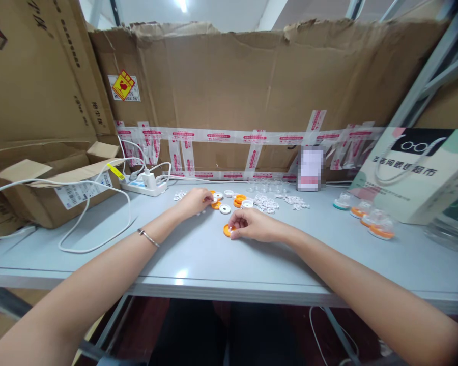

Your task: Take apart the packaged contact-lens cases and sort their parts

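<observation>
My right hand is closed at the near middle of the table, fingertips on an orange round base; a bit of white shows by the fingertips. Farther back, my left hand reaches in from the left with its fingers pinched over a small group of orange and white round pieces. What it pinches is too small to make out. Between the hands lies a white ring. An orange ring stack and another white ring are just behind my right hand.
Small white parts lie in heaps behind the hands, with clear caps beyond. Orange-based capped pieces stand at right before a paper bag. A power strip, looping white cable and open carton occupy the left.
</observation>
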A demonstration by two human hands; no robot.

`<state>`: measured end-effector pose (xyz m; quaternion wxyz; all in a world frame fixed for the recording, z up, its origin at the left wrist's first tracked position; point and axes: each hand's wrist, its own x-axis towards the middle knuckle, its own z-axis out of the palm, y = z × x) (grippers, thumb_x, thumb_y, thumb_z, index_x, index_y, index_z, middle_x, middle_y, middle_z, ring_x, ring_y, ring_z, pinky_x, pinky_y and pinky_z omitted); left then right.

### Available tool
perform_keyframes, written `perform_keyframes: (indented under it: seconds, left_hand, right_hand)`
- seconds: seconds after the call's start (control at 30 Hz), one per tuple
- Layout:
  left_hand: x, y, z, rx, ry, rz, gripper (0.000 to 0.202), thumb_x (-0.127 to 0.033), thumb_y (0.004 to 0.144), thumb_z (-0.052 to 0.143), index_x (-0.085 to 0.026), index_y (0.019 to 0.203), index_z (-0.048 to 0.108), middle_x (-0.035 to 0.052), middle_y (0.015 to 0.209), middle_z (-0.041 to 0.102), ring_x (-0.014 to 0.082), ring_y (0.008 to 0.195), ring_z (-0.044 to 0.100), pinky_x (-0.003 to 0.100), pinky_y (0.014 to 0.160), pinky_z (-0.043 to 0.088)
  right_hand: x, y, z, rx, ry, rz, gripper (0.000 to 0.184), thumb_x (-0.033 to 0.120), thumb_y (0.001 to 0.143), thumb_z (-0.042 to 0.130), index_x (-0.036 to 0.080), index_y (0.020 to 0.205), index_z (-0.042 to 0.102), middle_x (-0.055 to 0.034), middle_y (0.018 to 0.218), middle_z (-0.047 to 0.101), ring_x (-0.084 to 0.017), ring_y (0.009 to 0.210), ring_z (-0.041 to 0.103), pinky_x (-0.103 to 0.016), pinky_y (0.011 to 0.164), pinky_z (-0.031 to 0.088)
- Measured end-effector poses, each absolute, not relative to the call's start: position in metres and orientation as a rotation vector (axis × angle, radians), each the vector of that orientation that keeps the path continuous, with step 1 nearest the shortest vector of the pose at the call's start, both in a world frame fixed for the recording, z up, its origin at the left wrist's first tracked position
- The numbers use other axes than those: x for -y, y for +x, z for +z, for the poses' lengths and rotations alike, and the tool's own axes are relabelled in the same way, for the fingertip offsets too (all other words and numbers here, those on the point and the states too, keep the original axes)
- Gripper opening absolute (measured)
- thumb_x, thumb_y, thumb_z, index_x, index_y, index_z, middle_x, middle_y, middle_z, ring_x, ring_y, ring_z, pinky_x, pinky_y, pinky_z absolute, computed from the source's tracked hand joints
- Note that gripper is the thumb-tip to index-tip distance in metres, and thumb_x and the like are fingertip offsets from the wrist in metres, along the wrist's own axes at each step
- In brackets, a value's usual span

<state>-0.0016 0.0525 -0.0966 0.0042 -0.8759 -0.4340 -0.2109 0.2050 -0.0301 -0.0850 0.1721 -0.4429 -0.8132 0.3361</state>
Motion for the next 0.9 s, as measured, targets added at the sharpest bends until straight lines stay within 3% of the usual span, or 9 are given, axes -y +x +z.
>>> perform_keyframes:
  seconds: [0.13,0.23,0.33,0.5,0.7,0.9]
  left_hand:
    - [-0.029,0.001,-0.084,1.29,-2.77,-0.794,0.023,-0.022,0.08,0.048,-0.016,0.097,0.064,0.0069,0.096,0.063,0.0175,0.088,0.057,0.027,0.077,0.042]
    - [-0.005,0.004,-0.076,1.146,-3.117,-0.77,0.033,-0.033,0.075,0.058,-0.019,0.105,0.059,0.0043,0.101,0.062,0.016,0.089,0.055,0.023,0.07,0.042]
    - [0.009,0.011,-0.078,1.064,-3.265,-0.554,0.038,-0.043,0.066,0.066,-0.018,0.093,0.061,0.0025,0.089,0.062,0.0152,0.08,0.054,0.023,0.066,0.04]
    - [0.009,0.02,-0.085,1.128,-3.247,-0.56,0.036,-0.048,0.065,0.066,-0.015,0.079,0.061,0.0015,0.075,0.06,0.0133,0.069,0.051,0.022,0.06,0.038]
    - [0.009,0.02,-0.086,1.225,-3.194,-0.618,0.046,-0.053,0.054,0.073,-0.014,0.075,0.061,0.0031,0.074,0.063,0.015,0.068,0.054,0.023,0.058,0.038]
    - [0.012,0.02,-0.089,1.247,-3.255,-0.66,0.04,-0.048,0.059,0.071,-0.014,0.079,0.063,0.0027,0.074,0.064,0.0138,0.064,0.055,0.022,0.055,0.039]
  right_hand:
    - [0.029,0.206,-0.086,2.312,-1.239,0.937,0.016,0.023,0.066,0.065,0.016,0.079,0.059,0.0014,0.067,0.055,-0.01,0.062,0.049,-0.022,0.057,0.038]
    - [0.029,0.206,-0.085,2.328,-1.241,0.916,0.018,0.024,0.067,0.065,0.016,0.082,0.06,0.0006,0.07,0.058,-0.011,0.064,0.051,-0.023,0.058,0.039]
    - [0.028,0.207,-0.085,2.355,-1.228,0.872,0.02,0.026,0.067,0.065,0.016,0.084,0.062,-0.0016,0.077,0.062,-0.013,0.069,0.054,-0.024,0.062,0.04]
    - [0.026,0.206,-0.084,2.388,-1.184,0.864,0.016,0.029,0.073,0.058,0.017,0.081,0.064,-0.0027,0.081,0.066,-0.015,0.075,0.057,-0.025,0.067,0.041]
    - [0.021,0.194,-0.07,2.537,-1.386,0.685,0.021,0.037,0.065,0.065,0.017,0.068,0.059,-0.0008,0.067,0.062,-0.013,0.061,0.052,-0.023,0.051,0.035]
    - [0.016,0.179,-0.05,2.82,-1.509,0.514,0.019,0.034,0.058,0.067,0.019,0.058,0.056,0.0006,0.055,0.055,-0.013,0.05,0.046,-0.025,0.044,0.028]
